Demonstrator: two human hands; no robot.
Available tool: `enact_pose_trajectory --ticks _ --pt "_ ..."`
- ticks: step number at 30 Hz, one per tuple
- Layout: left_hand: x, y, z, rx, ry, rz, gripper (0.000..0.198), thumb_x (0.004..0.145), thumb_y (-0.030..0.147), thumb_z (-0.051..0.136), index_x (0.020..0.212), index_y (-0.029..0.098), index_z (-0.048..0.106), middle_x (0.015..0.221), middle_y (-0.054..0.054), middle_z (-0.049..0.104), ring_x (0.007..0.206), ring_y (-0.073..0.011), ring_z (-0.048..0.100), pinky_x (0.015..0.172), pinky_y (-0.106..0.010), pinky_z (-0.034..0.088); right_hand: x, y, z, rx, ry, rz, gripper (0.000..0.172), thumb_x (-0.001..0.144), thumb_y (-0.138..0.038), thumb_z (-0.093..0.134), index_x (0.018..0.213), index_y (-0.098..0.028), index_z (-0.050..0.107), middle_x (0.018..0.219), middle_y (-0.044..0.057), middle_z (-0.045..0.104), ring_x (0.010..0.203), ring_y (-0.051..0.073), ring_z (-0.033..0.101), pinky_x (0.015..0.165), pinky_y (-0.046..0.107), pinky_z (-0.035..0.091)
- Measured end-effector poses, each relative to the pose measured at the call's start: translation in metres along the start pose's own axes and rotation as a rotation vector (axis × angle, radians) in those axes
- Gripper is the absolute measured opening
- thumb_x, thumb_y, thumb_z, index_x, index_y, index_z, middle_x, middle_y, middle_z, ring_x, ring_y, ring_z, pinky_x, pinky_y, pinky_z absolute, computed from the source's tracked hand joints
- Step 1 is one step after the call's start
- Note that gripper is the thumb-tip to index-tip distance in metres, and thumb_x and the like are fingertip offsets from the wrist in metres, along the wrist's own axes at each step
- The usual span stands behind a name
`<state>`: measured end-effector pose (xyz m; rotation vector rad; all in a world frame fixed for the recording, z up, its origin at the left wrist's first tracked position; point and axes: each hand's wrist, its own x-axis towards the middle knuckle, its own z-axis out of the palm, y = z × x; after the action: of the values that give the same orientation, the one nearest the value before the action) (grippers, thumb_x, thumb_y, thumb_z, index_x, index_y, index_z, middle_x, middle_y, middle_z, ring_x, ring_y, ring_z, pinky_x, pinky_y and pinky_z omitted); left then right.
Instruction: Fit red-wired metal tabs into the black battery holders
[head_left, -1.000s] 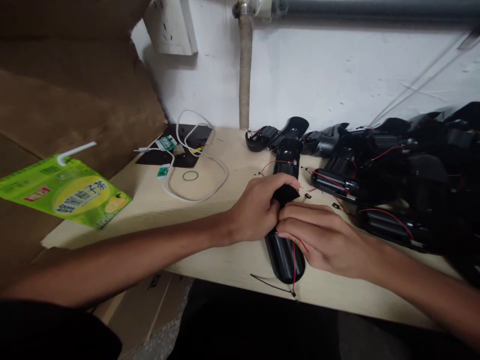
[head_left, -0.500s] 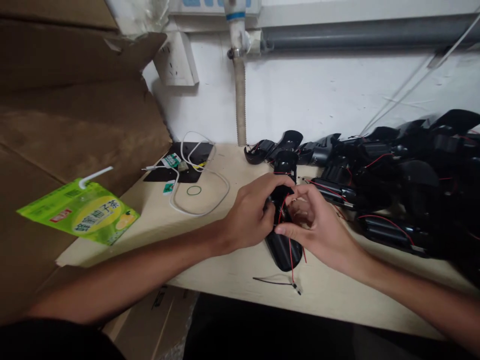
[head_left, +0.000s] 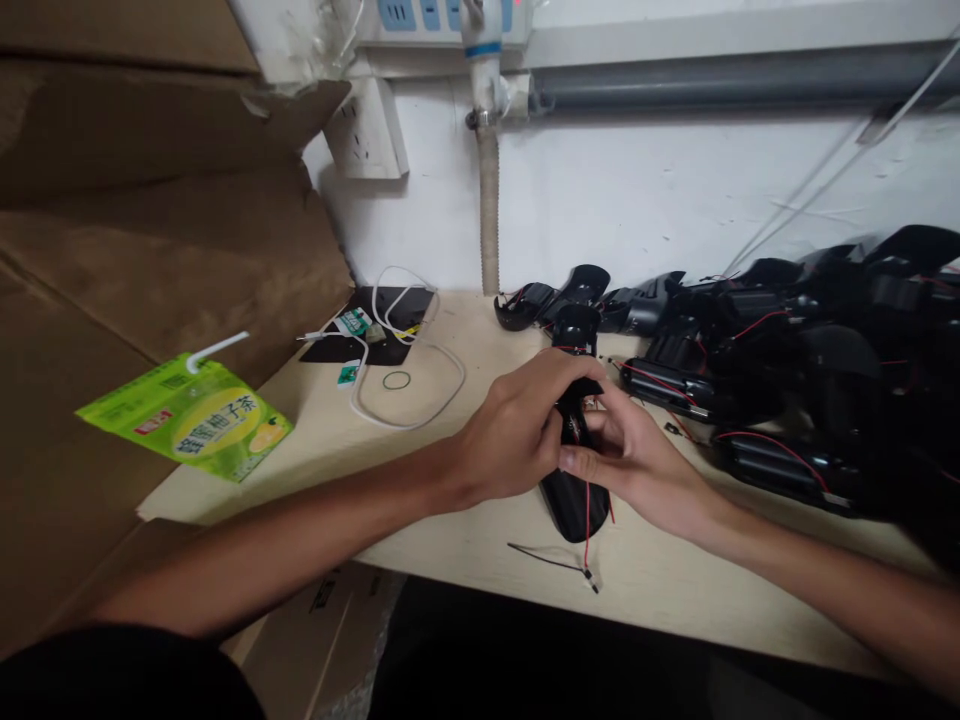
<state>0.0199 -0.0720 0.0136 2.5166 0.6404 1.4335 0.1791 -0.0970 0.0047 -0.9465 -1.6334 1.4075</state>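
Observation:
A black plastic housing [head_left: 576,505] stands out between my hands over the table's front part, its rounded lower end showing. My left hand [head_left: 517,425] is closed on its left side, fingers curled over the upper part. From the right, my right hand [head_left: 637,450] grips the same housing, with the thumb in front. A red wire [head_left: 587,525] hangs down from the housing to a small black connector [head_left: 589,577], and a thin black wire [head_left: 544,558] runs off to the left. The inside of the housing is mostly hidden by my fingers.
Several similar black housings [head_left: 780,450] with red wires lie heaped at the right and along the wall. A white cable [head_left: 405,425], a green rubber band [head_left: 397,380] and a black sheet [head_left: 322,348] lie at left. A green drink pouch [head_left: 199,415] with a straw stands beside the cardboard [head_left: 150,260].
My fingers have closed in around the upper part of the housing, and the red wire there is now mostly covered. The whole view has shifted slightly.

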Motion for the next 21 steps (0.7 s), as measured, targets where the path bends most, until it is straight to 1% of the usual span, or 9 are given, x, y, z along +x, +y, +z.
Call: enact_pose_trajectory --ticks 3,5,7,10,12,14,16,18,21 --pt "0.003 0.001 -0.001 -0.025 -0.004 0.035 0.054 0.066 -0.005 0.033 0.11 0.017 0.053 0.102 -0.006 0.065 0.096 -0.015 0.061 0.081 -0.031 0.053 0.001 0.003 -0.005 0.067 0.012 -0.004 0.043 0.077 -0.031 0.07 0.11 -0.02 0.045 0.084 0.0 0.065 0.082 0.016 0.065 0.067 0.028 0.051" --pt "0.006 0.001 -0.001 -0.034 0.03 0.035 0.051 0.068 -0.004 0.034 0.11 0.017 0.054 0.104 -0.006 0.066 0.096 -0.0144 0.062 0.081 -0.03 0.054 0.001 0.004 -0.01 0.132 0.048 -0.003 0.037 0.079 -0.035 0.069 0.106 -0.02 0.049 0.084 0.0 0.064 0.079 0.014 0.064 0.067 0.026 0.05" --pt "0.008 0.001 -0.003 -0.032 0.08 0.016 0.049 0.069 -0.003 0.035 0.109 0.018 0.055 0.104 -0.006 0.066 0.095 -0.0139 0.062 0.081 -0.03 0.054 0.001 0.002 -0.014 0.187 0.057 0.012 0.034 0.081 -0.038 0.068 0.104 -0.02 0.051 0.084 0.0 0.064 0.076 0.013 0.063 0.066 0.025 0.049" --pt "0.009 0.002 -0.004 -0.03 0.121 0.005 0.05 0.067 -0.003 0.035 0.108 0.017 0.056 0.103 -0.005 0.067 0.095 -0.0137 0.063 0.082 -0.029 0.054 0.0 -0.004 -0.015 0.209 -0.032 0.063 0.034 0.076 -0.033 0.074 0.1 -0.018 0.055 0.084 0.0 0.064 0.075 0.013 0.062 0.067 0.025 0.048" --pt "0.008 0.002 -0.003 -0.04 0.121 0.029 0.051 0.067 -0.004 0.033 0.108 0.016 0.056 0.103 -0.006 0.066 0.095 -0.0134 0.063 0.082 -0.029 0.054 -0.002 -0.006 -0.014 0.185 -0.132 0.145 0.031 0.073 -0.032 0.076 0.09 -0.015 0.056 0.077 0.0 0.062 0.069 0.012 0.06 0.06 0.023 0.047" --pt "0.007 0.002 -0.002 -0.055 0.115 0.067 0.05 0.068 -0.004 0.033 0.109 0.015 0.055 0.103 -0.006 0.066 0.095 -0.0135 0.062 0.082 -0.029 0.054 -0.003 -0.006 -0.012 0.162 -0.184 0.221 0.031 0.072 -0.035 0.076 0.082 -0.014 0.055 0.069 0.0 0.059 0.061 0.012 0.056 0.051 0.022 0.042" --pt "0.006 0.002 0.0 -0.059 0.111 0.078 0.051 0.068 -0.004 0.033 0.11 0.016 0.055 0.104 -0.006 0.065 0.095 -0.0138 0.062 0.081 -0.03 0.054 -0.005 -0.004 -0.009 0.176 -0.166 0.25 0.033 0.073 -0.039 0.074 0.082 -0.014 0.055 0.066 0.0 0.058 0.057 0.012 0.055 0.047 0.021 0.04" --pt "0.006 0.003 0.0 -0.054 0.124 0.059 0.052 0.068 -0.005 0.033 0.11 0.018 0.054 0.103 -0.005 0.065 0.095 -0.0141 0.062 0.08 -0.031 0.055 -0.005 -0.003 -0.006 0.201 -0.121 0.229 0.034 0.072 -0.04 0.075 0.08 -0.014 0.054 0.063 -0.001 0.056 0.053 0.01 0.052 0.045 0.021 0.039" --pt "0.005 0.006 -0.001 -0.055 0.115 0.07 0.052 0.069 -0.005 0.033 0.111 0.018 0.053 0.104 -0.007 0.065 0.098 -0.0154 0.062 0.082 -0.033 0.055 -0.005 -0.005 -0.004 0.211 -0.111 0.162 0.033 0.069 -0.036 0.078 0.075 -0.015 0.054 0.059 -0.004 0.052 0.049 0.008 0.047 0.042 0.019 0.035"
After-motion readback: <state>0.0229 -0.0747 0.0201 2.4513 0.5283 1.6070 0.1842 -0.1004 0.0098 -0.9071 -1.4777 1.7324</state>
